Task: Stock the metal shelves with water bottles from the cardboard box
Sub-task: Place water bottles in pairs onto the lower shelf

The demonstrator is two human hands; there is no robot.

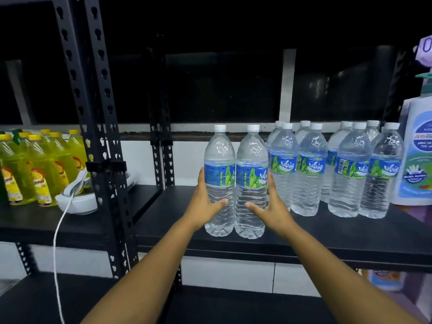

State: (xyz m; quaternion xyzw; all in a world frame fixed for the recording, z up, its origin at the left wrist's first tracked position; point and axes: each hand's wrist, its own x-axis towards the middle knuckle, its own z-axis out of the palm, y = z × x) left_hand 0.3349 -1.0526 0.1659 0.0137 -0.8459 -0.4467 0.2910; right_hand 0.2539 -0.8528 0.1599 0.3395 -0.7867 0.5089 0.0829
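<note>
Two clear water bottles with blue-green labels and white caps stand side by side near the front of the black metal shelf (327,232). My left hand (205,204) grips the left bottle (219,160) from its left side, thumb across its front. My right hand (273,206) grips the right bottle (251,160) from its right side in the same way. Several more of the same bottles (311,169) stand in rows to the right on the shelf. The cardboard box is out of view.
A black slotted upright post (93,113) divides this bay from the left one, where yellow liquid bottles (42,167) and a white device with a cable (77,202) sit. A large white-and-blue jug (416,155) stands at the far right. A lower shelf (233,307) lies below.
</note>
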